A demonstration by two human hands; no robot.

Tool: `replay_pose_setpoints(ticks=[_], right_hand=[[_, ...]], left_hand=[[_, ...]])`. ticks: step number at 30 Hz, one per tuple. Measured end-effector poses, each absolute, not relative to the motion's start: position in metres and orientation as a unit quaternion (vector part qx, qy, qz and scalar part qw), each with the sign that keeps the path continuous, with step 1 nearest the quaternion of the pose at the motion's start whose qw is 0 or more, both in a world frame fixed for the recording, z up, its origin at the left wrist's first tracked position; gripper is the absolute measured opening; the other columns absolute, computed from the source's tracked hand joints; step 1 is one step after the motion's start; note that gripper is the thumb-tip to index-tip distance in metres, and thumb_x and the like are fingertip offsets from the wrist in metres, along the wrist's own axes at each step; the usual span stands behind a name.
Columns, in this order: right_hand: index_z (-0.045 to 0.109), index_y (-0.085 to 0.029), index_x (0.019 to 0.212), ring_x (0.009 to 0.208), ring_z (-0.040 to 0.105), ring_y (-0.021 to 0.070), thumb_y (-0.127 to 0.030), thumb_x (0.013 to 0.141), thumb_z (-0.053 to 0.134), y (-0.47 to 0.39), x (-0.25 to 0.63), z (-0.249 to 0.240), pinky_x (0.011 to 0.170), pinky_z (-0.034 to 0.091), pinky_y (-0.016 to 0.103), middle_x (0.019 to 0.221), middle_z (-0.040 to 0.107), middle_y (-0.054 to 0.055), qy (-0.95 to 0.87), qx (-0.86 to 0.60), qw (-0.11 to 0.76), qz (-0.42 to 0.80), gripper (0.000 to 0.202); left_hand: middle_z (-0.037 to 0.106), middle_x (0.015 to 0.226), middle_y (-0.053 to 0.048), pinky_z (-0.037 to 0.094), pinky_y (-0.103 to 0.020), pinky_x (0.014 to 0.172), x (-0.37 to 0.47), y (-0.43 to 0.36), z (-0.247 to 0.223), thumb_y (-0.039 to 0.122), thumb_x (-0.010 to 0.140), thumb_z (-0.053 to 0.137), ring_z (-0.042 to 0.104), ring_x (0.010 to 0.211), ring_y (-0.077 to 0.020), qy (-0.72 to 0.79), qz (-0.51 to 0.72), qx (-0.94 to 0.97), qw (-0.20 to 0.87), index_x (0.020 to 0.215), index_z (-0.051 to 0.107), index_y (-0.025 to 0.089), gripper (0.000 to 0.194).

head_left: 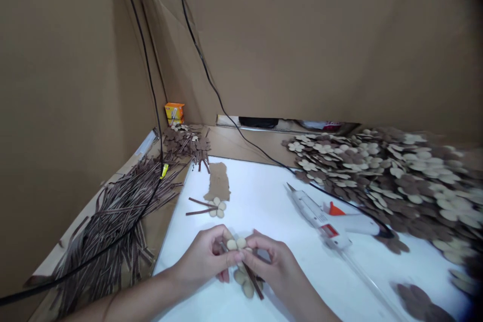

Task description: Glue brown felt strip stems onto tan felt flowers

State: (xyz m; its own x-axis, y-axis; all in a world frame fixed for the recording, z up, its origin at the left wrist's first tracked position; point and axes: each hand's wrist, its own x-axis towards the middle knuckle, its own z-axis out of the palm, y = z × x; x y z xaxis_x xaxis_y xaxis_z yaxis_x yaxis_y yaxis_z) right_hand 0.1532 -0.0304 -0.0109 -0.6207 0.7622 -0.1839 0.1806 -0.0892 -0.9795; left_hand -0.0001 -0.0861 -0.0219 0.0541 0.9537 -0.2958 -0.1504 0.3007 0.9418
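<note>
pinching one beige flower (pixel 240 243); left hand (pixel 207 253) and right hand (pixel 277 260) nearly closed.

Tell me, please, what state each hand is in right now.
Left hand: closed, pinching a beige flower.
Right hand: closed, pinching the same flower.

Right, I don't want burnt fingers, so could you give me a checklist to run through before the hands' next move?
1. Beige flower held: ok, between left hand and right hand.
2. Brown strip attached to it: cannot tell, join hidden.
3. Hands clear of glue gun: ok, it lies apart.
4. Glue gun heated: cannot tell.
5. Glue gun in hand: not ok, lying on white board.
6. Gun's black cord clear of hands: ok.
</note>
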Motion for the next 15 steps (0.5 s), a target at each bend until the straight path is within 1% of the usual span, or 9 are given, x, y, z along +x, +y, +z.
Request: replay_pose_setpoints(ticks=[3, 5, 7, 9, 12, 13, 15], right_hand=[[0.057, -0.015, 0.063, 0.041, 0.049, 0.0102, -0.053, 0.072, 0.06, -0.0322, 0.1523, -0.0114, 0.033, 0.037, 0.021, 0.057, 0.052, 0.001, -0.602, -0.369, 0.215, 0.674, 0.039], [0.056, -0.015, 0.065, 0.038, 0.048, 0.0095, -0.053, 0.073, 0.059, -0.0327, 0.1523, -0.0121, 0.035, 0.038, 0.022, 0.056, 0.052, 0.0, -0.595, -0.368, 0.212, 0.683, 0.039], [0.057, -0.015, 0.065, 0.043, 0.05, 0.0099, -0.051, 0.075, 0.058, -0.0331, 0.1526, -0.0129, 0.04, 0.041, 0.023, 0.057, 0.053, 0.0, -0.61, -0.369, 0.221, 0.665, 0.038], [0.058, -0.014, 0.065, 0.047, 0.05, 0.0098, -0.05, 0.075, 0.058, -0.0337, 0.1529, -0.0135, 0.043, 0.04, 0.022, 0.06, 0.054, 0.001, -0.623, -0.377, 0.231, 0.645, 0.037], [0.058, -0.014, 0.071, 0.043, 0.046, 0.0089, -0.055, 0.077, 0.052, -0.0344, 0.1527, -0.0123, 0.039, 0.035, 0.021, 0.06, 0.053, 0.001, -0.604, -0.383, 0.214, 0.665, 0.041], [0.058, -0.014, 0.074, 0.044, 0.047, 0.0096, -0.056, 0.079, 0.049, -0.0344, 0.1525, -0.0111, 0.04, 0.036, 0.022, 0.06, 0.053, 0.001, -0.596, -0.382, 0.212, 0.674, 0.044], [0.059, -0.014, 0.078, 0.055, 0.051, 0.0129, -0.056, 0.082, 0.043, -0.0338, 0.152, -0.0082, 0.05, 0.04, 0.024, 0.064, 0.055, 0.002, -0.597, -0.378, 0.223, 0.671, 0.046]], left_hand=[[0.051, 0.052, 0.005, 0.037, -0.015, 0.036, -0.0003, -0.0852, -0.0226, 0.043, 0.065, 0.07, 0.048, 0.037, -0.0049, 0.521, 0.442, 0.391, 0.617, 0.07, 0.047, 0.015, 0.037], [0.051, 0.052, 0.005, 0.038, -0.015, 0.036, 0.0001, -0.0846, -0.0231, 0.044, 0.066, 0.069, 0.048, 0.037, -0.0049, 0.523, 0.439, 0.395, 0.615, 0.07, 0.047, 0.014, 0.037], [0.051, 0.053, 0.005, 0.038, -0.015, 0.035, 0.0004, -0.0843, -0.0233, 0.046, 0.067, 0.067, 0.049, 0.037, -0.0051, 0.526, 0.438, 0.398, 0.611, 0.07, 0.047, 0.014, 0.037], [0.052, 0.052, 0.005, 0.039, -0.015, 0.035, 0.0001, -0.0838, -0.0229, 0.048, 0.067, 0.066, 0.05, 0.037, -0.0056, 0.525, 0.44, 0.399, 0.61, 0.069, 0.047, 0.014, 0.039], [0.052, 0.049, 0.005, 0.04, -0.016, 0.035, -0.0023, -0.082, -0.0209, 0.051, 0.066, 0.065, 0.051, 0.036, -0.007, 0.518, 0.448, 0.385, 0.619, 0.069, 0.045, 0.015, 0.042], [0.052, 0.048, 0.005, 0.04, -0.016, 0.035, -0.0034, -0.0812, -0.0199, 0.053, 0.066, 0.065, 0.052, 0.036, -0.0076, 0.517, 0.45, 0.379, 0.622, 0.069, 0.044, 0.016, 0.043], [0.051, 0.046, 0.005, 0.041, -0.016, 0.035, -0.0054, -0.0798, -0.0177, 0.055, 0.067, 0.063, 0.054, 0.036, -0.0088, 0.517, 0.457, 0.369, 0.623, 0.07, 0.044, 0.016, 0.043]])
